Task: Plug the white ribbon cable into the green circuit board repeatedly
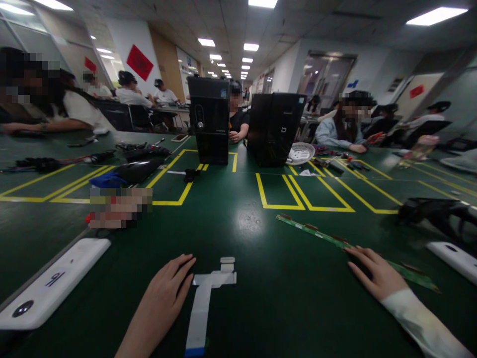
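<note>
On the green tabletop, a white flat ribbon cable (200,311) with a blue end lies between my hands. A branch at its far end carries a small connector (227,264). My left hand (169,286) rests flat just left of the cable, fingers stretched out and holding nothing. Over at the right, a long narrow green circuit board (311,230) lies slanted on the table. My right hand (376,272) lies across the board's middle with its fingers extended, covering part of it. Whether the fingertips press on the board I cannot tell.
Two black computer towers (210,122) stand at the back, and a white basket (301,153) sits beside the right one. White devices (55,283) lie at both sides. Yellow tape (167,203) marks the table. Several people sit around, one person (238,122) behind the towers.
</note>
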A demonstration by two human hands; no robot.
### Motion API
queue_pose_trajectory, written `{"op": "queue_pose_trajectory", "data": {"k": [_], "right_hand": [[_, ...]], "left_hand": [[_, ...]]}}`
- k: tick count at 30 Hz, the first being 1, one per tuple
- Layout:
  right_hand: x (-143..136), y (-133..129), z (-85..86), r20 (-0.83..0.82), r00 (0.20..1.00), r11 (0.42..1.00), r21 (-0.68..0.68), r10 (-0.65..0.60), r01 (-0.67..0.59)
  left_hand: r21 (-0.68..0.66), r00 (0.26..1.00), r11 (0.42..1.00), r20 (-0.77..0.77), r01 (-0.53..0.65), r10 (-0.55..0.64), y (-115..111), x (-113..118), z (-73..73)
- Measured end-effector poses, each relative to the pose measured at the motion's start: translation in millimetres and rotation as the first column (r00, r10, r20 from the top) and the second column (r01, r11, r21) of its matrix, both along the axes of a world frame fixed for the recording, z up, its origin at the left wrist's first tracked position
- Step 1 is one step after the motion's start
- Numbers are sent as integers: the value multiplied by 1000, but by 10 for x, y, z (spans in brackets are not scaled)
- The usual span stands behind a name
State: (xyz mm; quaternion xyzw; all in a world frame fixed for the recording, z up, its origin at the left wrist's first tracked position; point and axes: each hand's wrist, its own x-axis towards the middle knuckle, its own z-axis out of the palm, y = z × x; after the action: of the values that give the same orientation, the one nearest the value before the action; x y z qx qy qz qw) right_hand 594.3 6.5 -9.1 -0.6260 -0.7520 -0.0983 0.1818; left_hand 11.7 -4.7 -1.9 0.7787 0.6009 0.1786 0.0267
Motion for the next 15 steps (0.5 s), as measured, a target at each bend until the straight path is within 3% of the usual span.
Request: {"op": "queue_pose_trajectory", "data": {"k": [9,15], "right_hand": [[-1090,289,101,-67,930,930,-50,361,-365],[-1857,521,163,-95,857,856,-66,506,-512]], "left_hand": [[2,1000,1000,12,2,-2,8,-11,-13],[16,1000,1000,22,4,-4,2,-15,-20]]}}
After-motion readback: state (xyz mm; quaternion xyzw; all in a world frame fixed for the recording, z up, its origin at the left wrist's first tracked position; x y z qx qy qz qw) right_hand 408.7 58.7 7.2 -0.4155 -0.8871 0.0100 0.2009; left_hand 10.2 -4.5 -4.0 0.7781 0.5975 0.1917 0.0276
